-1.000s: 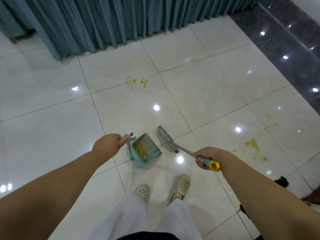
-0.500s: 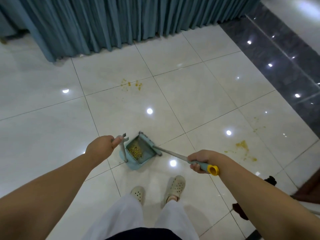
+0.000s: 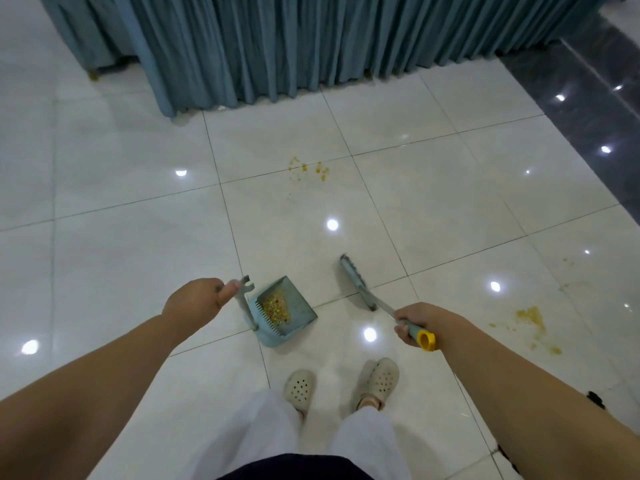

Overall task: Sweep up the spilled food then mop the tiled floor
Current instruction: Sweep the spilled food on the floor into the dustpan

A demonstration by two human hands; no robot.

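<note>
Here broom (image 3: 358, 284) stands just beside dustpan (image 3: 285, 311).

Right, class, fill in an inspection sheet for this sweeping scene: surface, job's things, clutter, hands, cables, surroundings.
Surface: glossy white tiled floor, yellow food spill far ahead, another at right.
Job's things: teal plastic dustpan holding crumbs; grey-headed broom with yellow-capped handle, apart from the dustpan.
Clutter: dark object at right edge, unclear.
Hands: left hand holds dustpan handle; right hand grips broom.
Cables: nothing seen.
Surroundings: teal pleated curtain; dark tile strip.
</note>
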